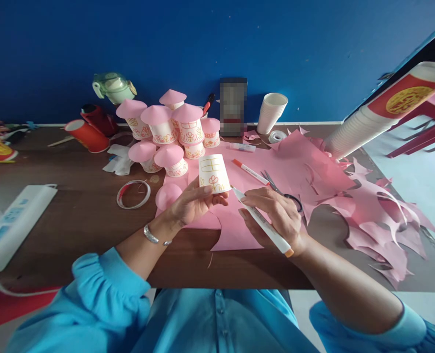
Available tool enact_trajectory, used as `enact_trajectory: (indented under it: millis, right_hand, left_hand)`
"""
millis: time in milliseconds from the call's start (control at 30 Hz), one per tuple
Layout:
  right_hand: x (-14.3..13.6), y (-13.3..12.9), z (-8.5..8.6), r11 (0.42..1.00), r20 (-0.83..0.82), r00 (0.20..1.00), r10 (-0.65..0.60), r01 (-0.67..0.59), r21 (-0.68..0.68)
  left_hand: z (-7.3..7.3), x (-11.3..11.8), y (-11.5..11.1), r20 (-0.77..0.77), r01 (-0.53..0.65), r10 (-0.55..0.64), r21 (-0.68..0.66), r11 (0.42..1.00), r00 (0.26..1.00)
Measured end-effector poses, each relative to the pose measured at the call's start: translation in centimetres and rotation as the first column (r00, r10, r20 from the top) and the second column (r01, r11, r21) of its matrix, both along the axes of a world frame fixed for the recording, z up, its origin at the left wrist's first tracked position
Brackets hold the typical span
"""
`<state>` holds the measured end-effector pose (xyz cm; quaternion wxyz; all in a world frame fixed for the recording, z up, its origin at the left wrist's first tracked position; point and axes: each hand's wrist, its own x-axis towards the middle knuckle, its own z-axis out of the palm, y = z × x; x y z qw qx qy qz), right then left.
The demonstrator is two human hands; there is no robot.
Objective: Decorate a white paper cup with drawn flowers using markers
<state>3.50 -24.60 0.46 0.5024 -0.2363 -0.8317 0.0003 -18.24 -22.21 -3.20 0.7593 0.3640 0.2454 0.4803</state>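
An upside-down white paper cup (213, 172), drawn with a yellow window, a red flower and yellow marks, is held by my left hand (195, 202) over the pink paper. My right hand (276, 218) grips a white marker (263, 225) with an orange end; its tip is close to the cup's lower right rim. Behind them stand several decorated cups with pink cone tops (188, 122). A lone pink cone (168, 196) lies left of my left hand. An orange-capped marker (251, 172) and scissors (281, 191) rest on the pink paper (239, 225).
Tape roll (133, 194) and power strip (22, 220) lie left. Red cup (88, 136), green-lidded bottle (114, 88), phone (233, 108) and white cups (272, 113) are at the back. Pink scraps (379, 235) and a long cup stack (371, 125) are right.
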Motion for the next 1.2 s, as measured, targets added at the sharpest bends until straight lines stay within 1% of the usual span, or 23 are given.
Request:
enact_trajectory:
  millis: [133, 333, 500, 667, 800, 900, 967, 1067, 1200]
  right_hand:
    - [0.02, 0.01, -0.05, 1.000, -0.003, 1.000, 0.003, -0.003, -0.005]
    - [0.13, -0.04, 0.15, 1.000, 0.017, 1.000, -0.023, 0.023, 0.007]
    - [0.25, -0.03, 0.15, 0.998, 0.036, 0.998, -0.056, 0.055, 0.036]
    - [0.40, 0.11, 0.01, 1.000, 0.037, 0.999, -0.020, 0.019, 0.020]
    - [0.47, 0.15, 0.04, 0.999, 0.034, 0.999, -0.029, 0.028, 0.020]
    - [0.49, 0.11, 0.04, 1.000, 0.021, 0.999, -0.028, 0.028, 0.006]
    - [0.48, 0.07, 0.02, 0.999, 0.017, 0.999, -0.034, 0.034, -0.006]
    - [0.46, 0.02, 0.04, 0.999, 0.011, 0.999, -0.044, 0.044, -0.017]
    - [0.37, -0.06, 0.22, 0.999, 0.019, 0.998, -0.053, 0.053, 0.000]
  left_hand:
    - [0.55, 0.00, 0.12, 0.032, -0.042, 0.043, -0.024, 0.999, 0.999]
    - [0.59, -0.02, 0.21, 0.054, 0.003, -0.001, -0.043, 0.999, 0.999]
    - [0.48, -0.19, 0.23, 0.058, 0.008, -0.005, -0.053, 0.999, 0.998]
    - [0.69, -0.23, 0.21, 0.040, 0.033, -0.031, -0.058, 0.998, 0.999]
    - [0.74, -0.16, 0.25, 0.048, 0.046, -0.043, -0.075, 0.996, 0.998]
    - [0.44, -0.23, 0.17, 0.043, 0.039, -0.037, -0.040, 0.998, 0.998]
    - [0.16, -0.33, 0.06, 0.014, 0.035, -0.035, 0.003, 0.999, 0.999]
    - [-0.03, -0.38, -0.03, -0.072, 0.057, -0.055, 0.033, 0.998, 0.996]
    - [0.32, -0.08, 0.04, -0.222, 0.089, -0.063, 0.112, 0.990, 0.973]
